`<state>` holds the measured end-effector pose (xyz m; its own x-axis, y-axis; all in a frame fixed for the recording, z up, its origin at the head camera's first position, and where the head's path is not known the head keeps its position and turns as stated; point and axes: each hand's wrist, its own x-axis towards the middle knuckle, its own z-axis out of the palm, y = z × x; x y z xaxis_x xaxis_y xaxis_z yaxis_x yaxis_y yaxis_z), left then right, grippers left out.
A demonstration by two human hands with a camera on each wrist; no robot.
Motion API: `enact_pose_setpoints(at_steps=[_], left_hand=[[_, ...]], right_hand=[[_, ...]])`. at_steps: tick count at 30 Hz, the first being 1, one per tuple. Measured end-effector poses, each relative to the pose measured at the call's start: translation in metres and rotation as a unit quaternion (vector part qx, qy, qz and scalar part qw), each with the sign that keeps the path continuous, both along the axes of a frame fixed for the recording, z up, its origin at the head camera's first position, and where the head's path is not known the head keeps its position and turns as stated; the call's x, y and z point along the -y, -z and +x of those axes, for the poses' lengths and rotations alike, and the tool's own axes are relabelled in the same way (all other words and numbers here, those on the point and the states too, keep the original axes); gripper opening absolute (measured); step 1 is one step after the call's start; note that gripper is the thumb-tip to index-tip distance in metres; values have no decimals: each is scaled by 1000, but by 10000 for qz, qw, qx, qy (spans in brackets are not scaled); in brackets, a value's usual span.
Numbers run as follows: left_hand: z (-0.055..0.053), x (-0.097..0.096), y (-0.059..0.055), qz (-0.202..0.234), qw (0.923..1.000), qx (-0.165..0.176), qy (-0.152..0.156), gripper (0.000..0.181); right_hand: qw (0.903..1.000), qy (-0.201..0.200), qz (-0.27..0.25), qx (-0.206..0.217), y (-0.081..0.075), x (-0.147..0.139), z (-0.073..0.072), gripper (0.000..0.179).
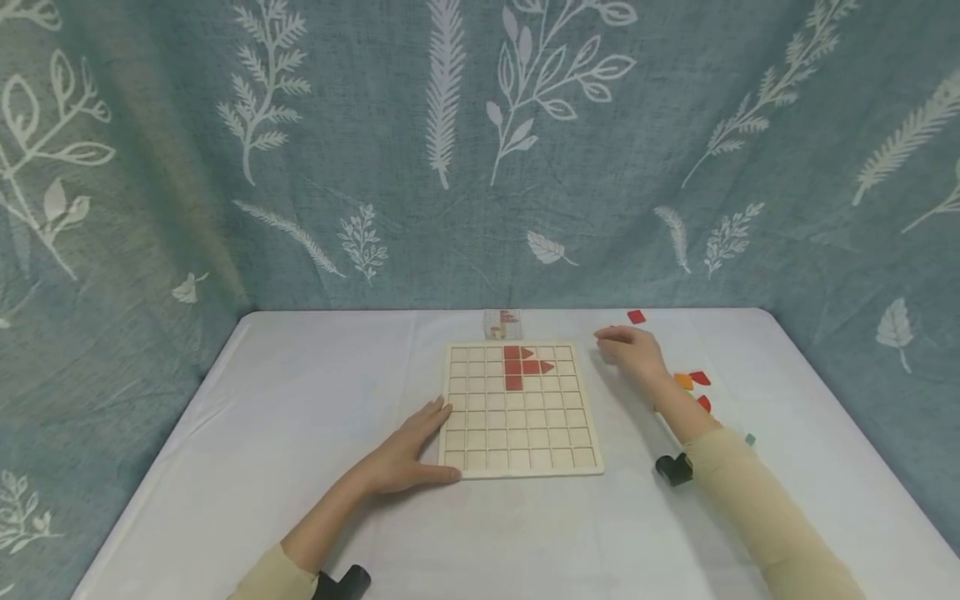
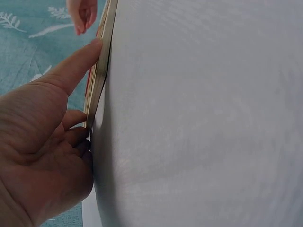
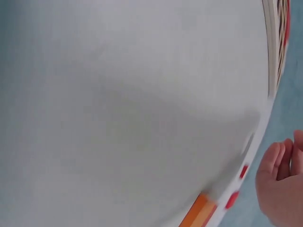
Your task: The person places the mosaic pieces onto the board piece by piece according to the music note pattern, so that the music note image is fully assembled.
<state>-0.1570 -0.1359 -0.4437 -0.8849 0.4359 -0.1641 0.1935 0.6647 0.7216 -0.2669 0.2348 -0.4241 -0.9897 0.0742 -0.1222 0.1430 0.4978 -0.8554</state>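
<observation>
A pale wooden grid board (image 1: 517,417) lies on the table with several red squares and triangles (image 1: 513,367) set in its upper cells. My left hand (image 1: 408,450) rests against the board's near left corner, thumb on the front edge and fingers along the left side. In the left wrist view the thumb (image 2: 78,66) touches the board's rim (image 2: 102,71). My right hand (image 1: 633,350) hovers right of the board's far corner, fingers loosely bent towards it. No piece shows between the right fingers (image 3: 269,158) in the right wrist view.
Behind the board lies a small card (image 1: 502,324) with a printed red pattern. Loose pieces lie around the right forearm: an orange one (image 1: 683,381), red ones (image 1: 700,378) and a green one (image 1: 750,439). Another red piece (image 1: 636,317) sits near the far edge, before a leaf-patterned curtain (image 1: 465,250).
</observation>
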Motion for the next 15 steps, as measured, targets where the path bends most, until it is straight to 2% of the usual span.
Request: enact_pose_setpoints(at_steps=[7,10,15], left_hand=[[0,1,-1,72,10000,55,-14,100],[1,1,-1,76,9999,72,-20,100],[3,1,0,129,9999,47,-1,100]], right_hand=[[9946,823,-632,95,0,-30,-14,42],[9929,1050,-553,80,0,-38,-21,44],[9908,1348,-23,96,2,-48,-38,47]])
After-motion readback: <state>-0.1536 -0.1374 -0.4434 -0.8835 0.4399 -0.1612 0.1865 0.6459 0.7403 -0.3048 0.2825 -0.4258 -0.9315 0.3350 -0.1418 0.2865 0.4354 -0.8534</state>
